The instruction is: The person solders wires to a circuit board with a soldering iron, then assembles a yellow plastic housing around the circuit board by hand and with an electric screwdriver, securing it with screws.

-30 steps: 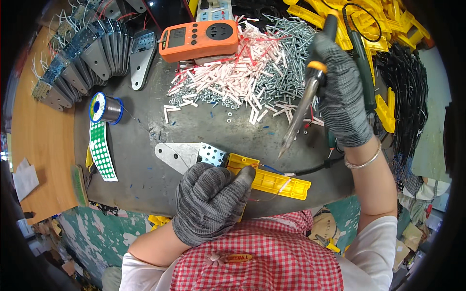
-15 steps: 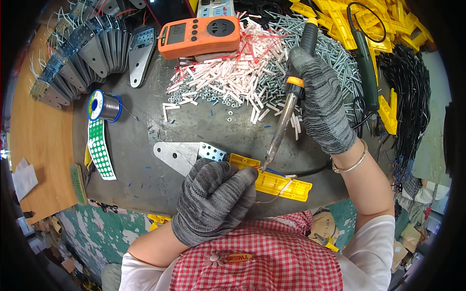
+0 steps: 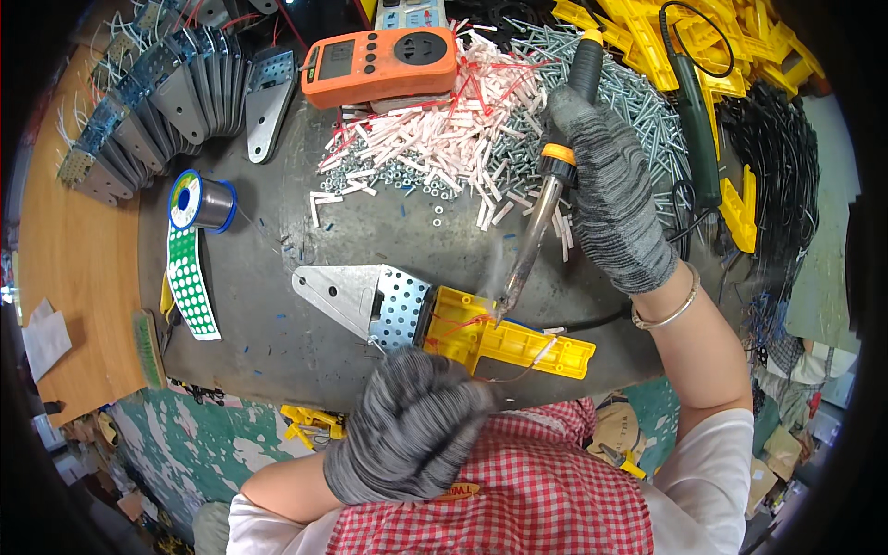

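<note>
My right hand [image 3: 615, 190], in a grey knit glove, grips a soldering iron [image 3: 560, 166] by its black handle. The iron slants down, and its tip rests at or just above thin red wires [image 3: 462, 324] in a yellow plastic handle shell [image 3: 536, 351]; faint smoke rises beside it. Joined to the shell is a grey metal blade-shaped plate [image 3: 338, 294] with a perforated bluish section [image 3: 402, 305]. My left hand [image 3: 412, 425], gloved too, is curled closed below the plate, apart from the shell. Motion blurs it, and whatever its fingers hold is hidden.
A solder spool [image 3: 203, 202] and a green dotted sticker strip [image 3: 191, 287] lie left. Behind are an orange multimeter [image 3: 379, 67], pale sleeves [image 3: 425, 139], screws [image 3: 638, 120] and yellow shells [image 3: 768, 46]. Metal plates [image 3: 176, 102] stand far left; black cables [image 3: 772, 176] are right.
My left hand has drawn back toward me from the wires, uncovering the shell and perforated section. Smoke now shows near the iron's tip. My right hand has barely moved.
</note>
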Available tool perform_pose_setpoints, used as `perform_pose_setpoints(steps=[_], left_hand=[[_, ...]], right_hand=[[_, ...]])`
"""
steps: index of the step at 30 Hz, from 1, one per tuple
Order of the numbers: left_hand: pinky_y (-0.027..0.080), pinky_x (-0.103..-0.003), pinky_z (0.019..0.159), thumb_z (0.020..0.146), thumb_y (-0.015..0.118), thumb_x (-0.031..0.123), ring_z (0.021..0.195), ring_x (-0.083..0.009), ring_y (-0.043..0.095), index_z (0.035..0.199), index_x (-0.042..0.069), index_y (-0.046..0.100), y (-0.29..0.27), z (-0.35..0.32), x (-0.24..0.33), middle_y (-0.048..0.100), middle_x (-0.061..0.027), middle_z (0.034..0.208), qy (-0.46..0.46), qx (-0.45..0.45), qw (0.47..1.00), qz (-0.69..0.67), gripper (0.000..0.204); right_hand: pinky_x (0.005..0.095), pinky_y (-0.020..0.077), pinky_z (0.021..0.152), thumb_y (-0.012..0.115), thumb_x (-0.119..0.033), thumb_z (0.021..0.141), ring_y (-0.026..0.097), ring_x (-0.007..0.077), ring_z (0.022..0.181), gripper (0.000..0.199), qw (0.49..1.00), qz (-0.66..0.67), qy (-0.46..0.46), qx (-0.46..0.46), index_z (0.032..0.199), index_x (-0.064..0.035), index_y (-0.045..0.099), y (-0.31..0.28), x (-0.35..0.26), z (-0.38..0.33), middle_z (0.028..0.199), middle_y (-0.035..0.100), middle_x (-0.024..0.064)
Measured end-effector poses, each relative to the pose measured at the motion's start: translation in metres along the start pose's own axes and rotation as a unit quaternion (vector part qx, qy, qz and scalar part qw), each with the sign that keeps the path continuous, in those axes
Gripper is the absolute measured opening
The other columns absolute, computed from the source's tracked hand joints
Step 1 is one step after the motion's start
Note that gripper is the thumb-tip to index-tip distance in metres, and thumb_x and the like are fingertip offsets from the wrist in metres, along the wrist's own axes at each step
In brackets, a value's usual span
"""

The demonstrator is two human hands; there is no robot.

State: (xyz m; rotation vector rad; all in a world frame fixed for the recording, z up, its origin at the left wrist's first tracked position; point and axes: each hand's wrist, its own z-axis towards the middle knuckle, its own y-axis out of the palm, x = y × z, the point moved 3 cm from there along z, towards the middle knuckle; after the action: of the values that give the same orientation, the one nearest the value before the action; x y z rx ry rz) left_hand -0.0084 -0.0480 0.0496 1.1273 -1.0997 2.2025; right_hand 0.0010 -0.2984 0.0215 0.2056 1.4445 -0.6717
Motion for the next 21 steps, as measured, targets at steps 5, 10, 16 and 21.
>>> perform_pose_setpoints(steps=[5,10,16,21], left_hand=[[0.048,-0.037,0.070,0.071,0.073,0.001,0.079,-0.0274,0.060,0.104,0.005,0.072,0.003,-0.014,-0.005,0.064,-0.0082,0.087,-0.068,-0.021,0.997,0.026,0.033],[0.050,-0.040,0.072,0.073,0.074,0.000,0.079,-0.0303,0.061,0.107,0.005,0.070,0.004,-0.025,-0.011,0.064,-0.0108,0.088,-0.078,0.014,0.997,0.007,0.034],[0.051,-0.038,0.073,0.072,0.076,-0.006,0.080,-0.0278,0.062,0.089,0.007,0.068,0.007,-0.029,-0.008,0.067,-0.0089,0.087,-0.116,0.038,0.992,0.031,0.023],[0.051,-0.042,0.072,0.070,0.078,0.003,0.080,-0.0321,0.062,0.102,0.006,0.069,0.010,-0.034,-0.012,0.062,-0.0112,0.087,-0.062,0.033,0.998,0.008,0.033]], right_hand=[[0.0292,0.0475,0.068,0.058,-0.042,0.098,0.055,0.0120,0.077,0.044,0.997,0.066,0.044,-0.022,0.105,0.0003,0.065,-0.007,0.004,-0.007,0.085,0.059,0.0040],[0.0297,0.0490,0.072,0.060,-0.039,0.098,0.057,0.0123,0.083,0.041,0.987,0.128,0.096,-0.022,0.113,-0.0002,0.063,0.006,-0.015,-0.036,0.089,0.060,0.0044],[0.0300,0.0500,0.073,0.060,-0.035,0.098,0.060,0.0137,0.080,0.034,0.995,-0.017,0.068,-0.072,0.105,-0.0013,0.062,0.011,-0.013,-0.040,0.085,0.062,0.0052],[0.0298,0.0499,0.073,0.059,-0.035,0.099,0.059,0.0121,0.080,0.034,0.995,0.078,0.048,-0.049,0.104,-0.0014,0.062,0.015,-0.022,-0.046,0.085,0.063,0.0044]])
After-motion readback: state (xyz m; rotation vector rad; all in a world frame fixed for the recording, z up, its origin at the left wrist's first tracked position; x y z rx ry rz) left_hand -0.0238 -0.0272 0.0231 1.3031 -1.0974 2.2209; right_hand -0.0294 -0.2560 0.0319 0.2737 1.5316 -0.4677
